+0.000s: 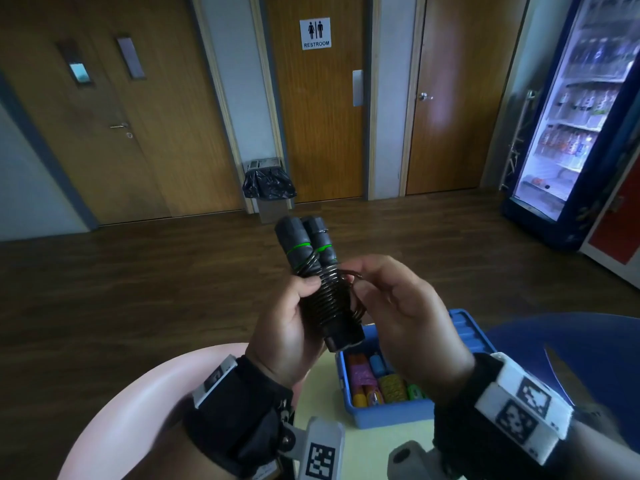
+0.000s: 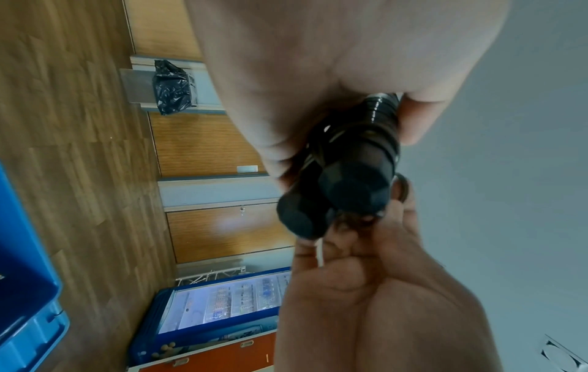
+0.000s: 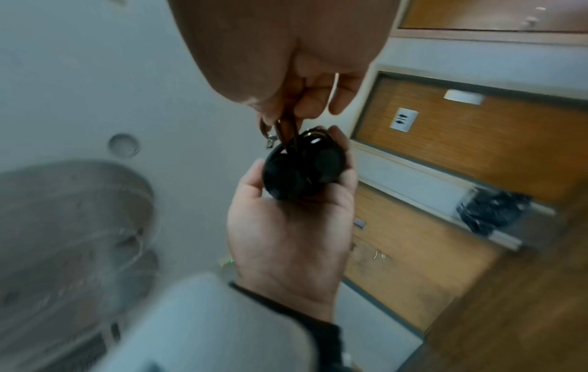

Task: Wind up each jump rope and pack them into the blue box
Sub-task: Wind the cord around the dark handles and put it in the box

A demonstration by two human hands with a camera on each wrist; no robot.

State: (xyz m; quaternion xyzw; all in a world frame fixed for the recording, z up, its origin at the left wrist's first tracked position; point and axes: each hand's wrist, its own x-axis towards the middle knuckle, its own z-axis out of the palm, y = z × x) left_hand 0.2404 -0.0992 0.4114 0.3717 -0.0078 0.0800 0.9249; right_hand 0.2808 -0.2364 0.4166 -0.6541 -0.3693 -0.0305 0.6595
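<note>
A black jump rope (image 1: 317,271) with two handles side by side, each with a green ring, is held up in front of me, its dark cord wound in tight coils round the handles. My left hand (image 1: 294,306) grips the handle bundle (image 2: 346,181) from the left, thumb pressed on the coils. To the right of the coils, my right hand (image 1: 377,292) pinches a loop of the cord (image 3: 286,131). The blue box (image 1: 384,410) stands open on the table below, with several wound colourful ropes (image 1: 377,382) inside.
The box's blue lid (image 1: 467,330) stands raised behind it. A pink chair (image 1: 138,393) is at the lower left and a blue chair (image 1: 571,348) at the right. Beyond are wooden floor, a bin (image 1: 268,185), doors and a drinks fridge (image 1: 571,116).
</note>
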